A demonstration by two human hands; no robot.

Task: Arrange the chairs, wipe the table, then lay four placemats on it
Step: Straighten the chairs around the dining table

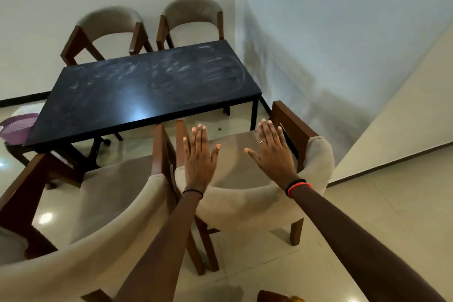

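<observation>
At the far left, just off the table's left end, a purple basket (17,125) sits low and partly hidden. Your black table (137,95) runs with its long axis left to right, smeared with pale streaks, so I judge the wiping not yet done; no placemats or cloth are in view. Two far chairs (111,24) stand behind its back edge, tucked close against the wall.

On your side, the near left chair (105,193) stands angled off the table's front edge, well apart from it. Your left hand (199,159) is flat, fingers together and straight, thumb out, gripping nothing, above the gap between the two near chairs. Your right hand (272,154) is likewise flat and empty, fingers slightly spread, over the seat of the near right chair (247,191).

That chair lies directly under and ahead of both hands, its curved backrest nearest you and its seat facing the table's front right corner. Your right hand is nearer its right arm post, your left nearer its left post. Pushing it in means driving straight forward, across the table's long axis.
</observation>
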